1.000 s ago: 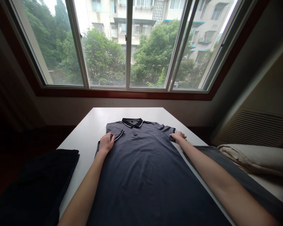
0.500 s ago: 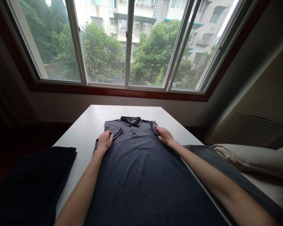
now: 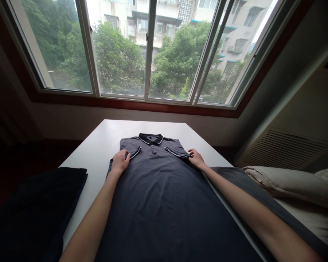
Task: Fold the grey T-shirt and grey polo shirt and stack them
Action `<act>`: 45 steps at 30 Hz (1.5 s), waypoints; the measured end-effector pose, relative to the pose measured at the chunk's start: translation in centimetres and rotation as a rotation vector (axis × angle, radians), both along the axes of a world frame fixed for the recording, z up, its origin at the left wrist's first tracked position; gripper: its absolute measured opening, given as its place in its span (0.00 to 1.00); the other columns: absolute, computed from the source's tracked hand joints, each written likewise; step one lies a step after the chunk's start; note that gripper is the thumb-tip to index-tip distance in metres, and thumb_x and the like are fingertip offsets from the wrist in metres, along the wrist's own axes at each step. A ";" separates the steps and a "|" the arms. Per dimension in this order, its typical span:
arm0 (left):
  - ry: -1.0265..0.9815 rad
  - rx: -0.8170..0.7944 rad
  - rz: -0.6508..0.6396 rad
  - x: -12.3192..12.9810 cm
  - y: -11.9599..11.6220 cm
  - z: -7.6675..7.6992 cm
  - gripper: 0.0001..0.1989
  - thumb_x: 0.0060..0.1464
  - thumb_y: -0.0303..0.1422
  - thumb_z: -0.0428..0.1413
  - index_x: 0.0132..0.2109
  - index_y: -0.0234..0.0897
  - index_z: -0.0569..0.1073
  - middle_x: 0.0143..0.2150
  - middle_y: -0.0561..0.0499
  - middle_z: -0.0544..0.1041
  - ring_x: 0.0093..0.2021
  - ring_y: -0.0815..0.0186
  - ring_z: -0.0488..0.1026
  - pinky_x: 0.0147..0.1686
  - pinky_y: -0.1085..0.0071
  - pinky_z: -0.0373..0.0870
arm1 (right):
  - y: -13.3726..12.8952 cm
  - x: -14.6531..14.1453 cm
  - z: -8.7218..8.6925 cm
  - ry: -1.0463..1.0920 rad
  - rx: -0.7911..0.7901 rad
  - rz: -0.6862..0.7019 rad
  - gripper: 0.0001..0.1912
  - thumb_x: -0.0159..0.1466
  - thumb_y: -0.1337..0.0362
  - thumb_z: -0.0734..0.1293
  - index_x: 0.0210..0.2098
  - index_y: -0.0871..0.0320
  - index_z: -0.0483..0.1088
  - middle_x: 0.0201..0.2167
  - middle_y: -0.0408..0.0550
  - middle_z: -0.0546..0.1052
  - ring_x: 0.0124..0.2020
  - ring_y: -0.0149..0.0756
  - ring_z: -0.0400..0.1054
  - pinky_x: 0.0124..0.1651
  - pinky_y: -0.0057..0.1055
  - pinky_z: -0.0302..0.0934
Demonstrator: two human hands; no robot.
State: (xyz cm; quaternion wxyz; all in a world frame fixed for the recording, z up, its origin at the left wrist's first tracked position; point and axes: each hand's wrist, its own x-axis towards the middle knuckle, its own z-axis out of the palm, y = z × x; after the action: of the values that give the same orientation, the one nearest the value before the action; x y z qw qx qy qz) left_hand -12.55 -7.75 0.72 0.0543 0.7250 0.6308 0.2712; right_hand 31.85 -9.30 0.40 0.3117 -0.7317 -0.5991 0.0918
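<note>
A dark grey polo shirt lies front up on a white table, its black collar with white piping towards the window. Both short sleeves lie folded inward across the chest. My left hand rests at the left sleeve, fingers curled over its outer part by the shirt's side edge. At the outer lower corner of the right sleeve, my right hand pinches the fabric. That sleeve's white-striped cuff shows in full.
Dark folded clothes lie at the table's left edge. On the right are a dark grey cloth and a beige cushion or folded bedding. A wide window is behind the table, and a vented unit stands at far right.
My right hand has moved slightly outward and down, bringing the right sleeve's cuff flat across the chest. My left hand stays at the left sleeve.
</note>
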 end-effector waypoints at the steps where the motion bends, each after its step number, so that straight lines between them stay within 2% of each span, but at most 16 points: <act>1: -0.001 0.001 0.001 0.0 0.0 0.0 0.11 0.64 0.35 0.49 0.47 0.38 0.72 0.50 0.44 0.76 0.52 0.57 0.71 0.53 0.65 0.61 | 0.1 0.2 -0.1 0.017 -0.011 -0.001 0.19 0.51 0.72 0.65 0.43 0.58 0.70 0.38 0.48 0.75 0.36 0.34 0.70 0.38 0.26 0.63; 4: 0.000 -0.004 0.002 0.0 -0.1 0.1 0.11 0.64 0.35 0.48 0.47 0.37 0.72 0.50 0.44 0.76 0.52 0.57 0.71 0.54 0.64 0.61 | 0.2 0.6 0.0 0.033 -0.007 0.013 0.16 0.51 0.73 0.63 0.39 0.59 0.71 0.36 0.48 0.77 0.34 0.33 0.70 0.36 0.24 0.63; 9: -0.007 -0.015 0.006 0.1 -0.1 0.1 0.12 0.64 0.36 0.48 0.48 0.38 0.72 0.51 0.45 0.76 0.53 0.58 0.70 0.55 0.65 0.61 | -0.1 1.8 0.1 -0.004 0.035 0.011 0.16 0.52 0.71 0.61 0.39 0.58 0.72 0.36 0.47 0.76 0.34 0.33 0.70 0.37 0.26 0.64; 16: -0.003 0.005 -0.003 0.1 -0.2 0.1 0.11 0.64 0.35 0.48 0.48 0.37 0.72 0.50 0.44 0.76 0.52 0.57 0.71 0.54 0.64 0.61 | -0.8 3.0 -0.3 -0.153 0.009 0.060 0.10 0.53 0.72 0.61 0.29 0.58 0.74 0.37 0.48 0.74 0.36 0.34 0.69 0.45 0.28 0.62; 24: 0.015 0.036 -0.005 0.0 -0.2 -0.2 0.10 0.64 0.35 0.49 0.46 0.37 0.72 0.49 0.44 0.76 0.51 0.58 0.72 0.54 0.63 0.63 | -0.6 2.5 0.1 -0.302 -0.081 0.061 0.11 0.55 0.73 0.61 0.30 0.59 0.75 0.38 0.50 0.74 0.39 0.34 0.68 0.44 0.25 0.59; 34: 0.031 0.036 -0.019 0.1 -0.5 -0.3 0.08 0.62 0.33 0.51 0.46 0.38 0.71 0.50 0.45 0.76 0.53 0.59 0.71 0.57 0.63 0.60 | -1.6 0.8 0.4 -0.419 -0.112 -0.004 0.11 0.58 0.72 0.60 0.34 0.58 0.74 0.42 0.53 0.74 0.47 0.40 0.66 0.47 0.30 0.58; 45: 0.022 0.057 -0.022 0.1 -0.5 -0.5 0.08 0.61 0.32 0.51 0.46 0.38 0.71 0.50 0.46 0.76 0.54 0.59 0.70 0.58 0.62 0.59 | -2.4 0.0 0.7 -0.472 -0.118 -0.004 0.11 0.59 0.72 0.59 0.36 0.58 0.71 0.43 0.52 0.73 0.47 0.40 0.65 0.47 0.31 0.57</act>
State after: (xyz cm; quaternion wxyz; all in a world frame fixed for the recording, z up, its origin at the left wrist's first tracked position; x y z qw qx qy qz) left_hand -12.49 -8.25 0.25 0.0298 0.7360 0.6155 0.2803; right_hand 31.89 -11.70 1.10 0.1199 -0.7510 -0.6475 -0.0476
